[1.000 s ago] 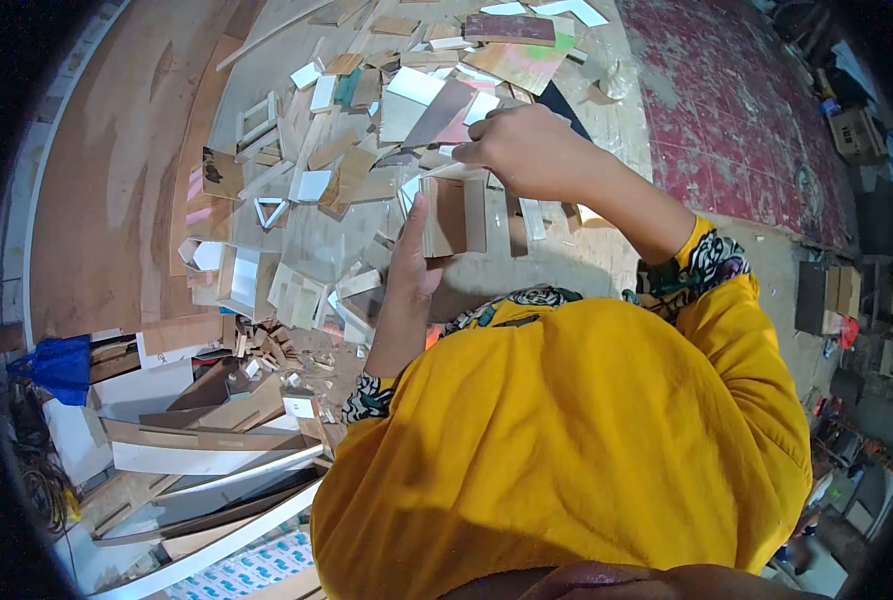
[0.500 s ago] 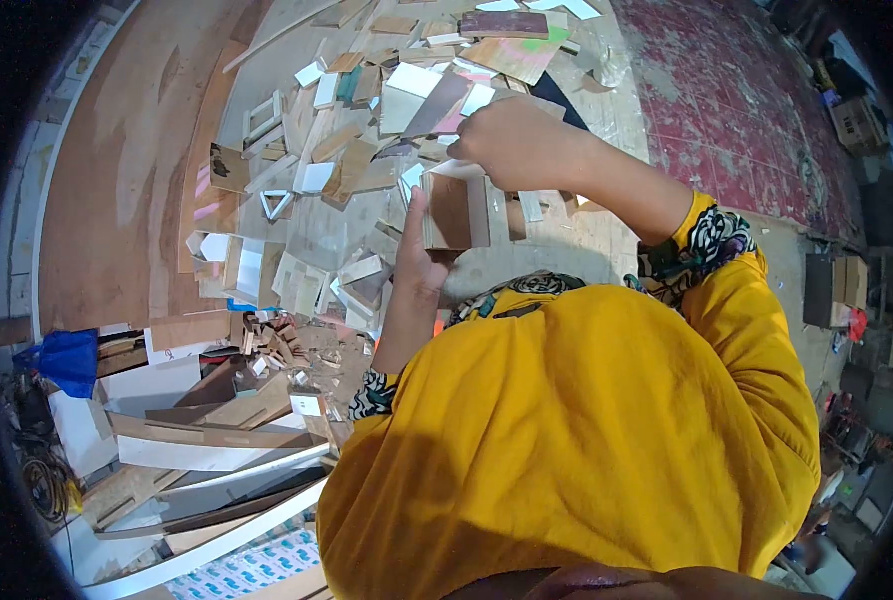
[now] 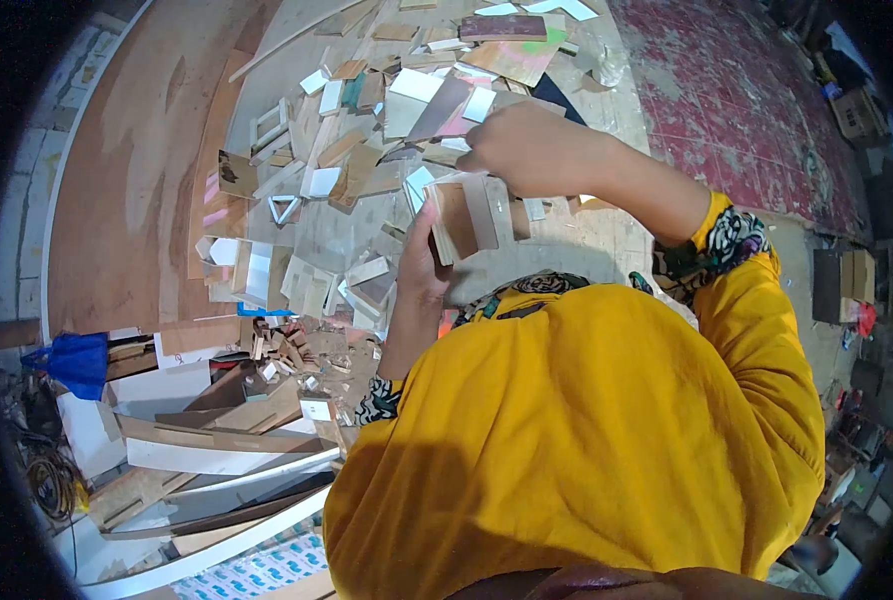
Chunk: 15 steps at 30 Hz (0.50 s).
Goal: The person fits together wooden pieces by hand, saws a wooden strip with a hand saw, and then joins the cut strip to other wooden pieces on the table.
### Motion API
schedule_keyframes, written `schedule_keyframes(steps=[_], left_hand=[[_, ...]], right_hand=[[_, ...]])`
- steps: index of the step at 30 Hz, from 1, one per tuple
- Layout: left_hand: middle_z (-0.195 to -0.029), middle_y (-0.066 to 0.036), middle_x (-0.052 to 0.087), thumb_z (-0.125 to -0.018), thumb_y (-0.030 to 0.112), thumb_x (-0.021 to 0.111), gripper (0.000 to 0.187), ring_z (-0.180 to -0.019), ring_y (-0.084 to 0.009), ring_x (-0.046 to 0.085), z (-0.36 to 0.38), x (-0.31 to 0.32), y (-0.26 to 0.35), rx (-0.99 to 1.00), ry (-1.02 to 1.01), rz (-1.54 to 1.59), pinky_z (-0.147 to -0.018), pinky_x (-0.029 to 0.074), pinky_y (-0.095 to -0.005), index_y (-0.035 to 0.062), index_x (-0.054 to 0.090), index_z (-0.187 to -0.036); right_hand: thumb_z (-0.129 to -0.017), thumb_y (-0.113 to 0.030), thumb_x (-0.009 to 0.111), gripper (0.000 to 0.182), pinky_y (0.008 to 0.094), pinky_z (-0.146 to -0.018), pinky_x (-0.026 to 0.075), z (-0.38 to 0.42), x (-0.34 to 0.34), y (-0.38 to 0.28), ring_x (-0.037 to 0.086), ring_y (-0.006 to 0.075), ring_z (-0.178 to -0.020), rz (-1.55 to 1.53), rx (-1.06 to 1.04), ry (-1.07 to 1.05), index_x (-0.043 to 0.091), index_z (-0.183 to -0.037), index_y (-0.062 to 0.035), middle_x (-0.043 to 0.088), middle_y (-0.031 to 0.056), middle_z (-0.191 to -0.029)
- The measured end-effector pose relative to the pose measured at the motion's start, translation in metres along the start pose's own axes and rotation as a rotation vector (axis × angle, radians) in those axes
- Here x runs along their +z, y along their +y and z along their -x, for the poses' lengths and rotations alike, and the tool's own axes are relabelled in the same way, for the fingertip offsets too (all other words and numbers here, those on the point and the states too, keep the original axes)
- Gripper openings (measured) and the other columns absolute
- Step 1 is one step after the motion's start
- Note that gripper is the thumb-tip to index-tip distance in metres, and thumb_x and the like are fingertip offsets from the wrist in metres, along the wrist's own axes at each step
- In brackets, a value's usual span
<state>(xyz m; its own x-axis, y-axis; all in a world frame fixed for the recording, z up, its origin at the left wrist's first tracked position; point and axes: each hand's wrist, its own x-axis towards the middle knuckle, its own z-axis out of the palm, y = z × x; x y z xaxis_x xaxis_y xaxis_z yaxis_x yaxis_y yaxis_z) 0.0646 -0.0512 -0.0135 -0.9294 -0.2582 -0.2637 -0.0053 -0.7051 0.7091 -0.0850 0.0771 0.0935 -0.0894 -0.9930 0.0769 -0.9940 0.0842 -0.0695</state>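
Observation:
My left hand (image 3: 424, 265) grips the left side of a small open wooden box (image 3: 458, 215), its thumb along the edge. The box is tilted, with a brown inner face and pale walls. Just above the box's upper right corner is my right hand (image 3: 526, 150), its fingers curled closed. What it holds, if anything, is hidden by the fingers. Beyond the hands lie white, brown and purple board offcuts, among them a purple-grey strip (image 3: 440, 108) and a pale panel with green and pink paint (image 3: 519, 57).
A small wooden triangle (image 3: 281, 208) and open box pieces (image 3: 259, 272) lie to the left on the work surface. Long boards (image 3: 216, 440) and a blue bag (image 3: 71, 365) are at lower left. Red worn flooring (image 3: 726, 120) stretches to the right.
The box in my left hand has tilted, its top leaning left, and shifted slightly right. My right hand has moved a little right, staying closed. The whole view has shifted slightly.

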Motion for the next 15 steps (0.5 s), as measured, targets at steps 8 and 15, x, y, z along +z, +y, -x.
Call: schedule_keyframes(steps=[8, 15], left_hand=[[-0.109, -0.009, 0.052, -0.073, 0.021, 0.065, 0.062, -0.097, -0.0152, 0.053, 0.015, 0.01, 0.007, 0.42, -0.035, -0.289, -0.087, 0.041, -0.0292, -0.0026, 0.039, -0.125], [-0.111, -0.011, 0.051, -0.07, 0.024, 0.069, 0.074, -0.104, -0.0177, 0.05, 0.029, 0.027, 0.022, 0.658, -0.082, -0.706, -0.092, 0.038, -0.0303, -0.0027, 0.032, -0.129]], right_hand=[[-0.068, -0.011, 0.056, 0.034, 0.0308, -0.066, 0.048, 0.036, -0.003, -0.012, 0.056, 0.0214, -0.075, 0.078, -0.129, 0.349, 0.066, -0.1, -0.013, 0.056, 0.0018, -0.08], [-0.068, -0.013, 0.058, 0.044, 0.0329, -0.067, 0.049, 0.059, 0.0, -0.009, 0.055, 0.0197, -0.076, 0.062, -0.178, 0.535, 0.063, -0.111, -0.017, 0.056, 0.0009, -0.087]])
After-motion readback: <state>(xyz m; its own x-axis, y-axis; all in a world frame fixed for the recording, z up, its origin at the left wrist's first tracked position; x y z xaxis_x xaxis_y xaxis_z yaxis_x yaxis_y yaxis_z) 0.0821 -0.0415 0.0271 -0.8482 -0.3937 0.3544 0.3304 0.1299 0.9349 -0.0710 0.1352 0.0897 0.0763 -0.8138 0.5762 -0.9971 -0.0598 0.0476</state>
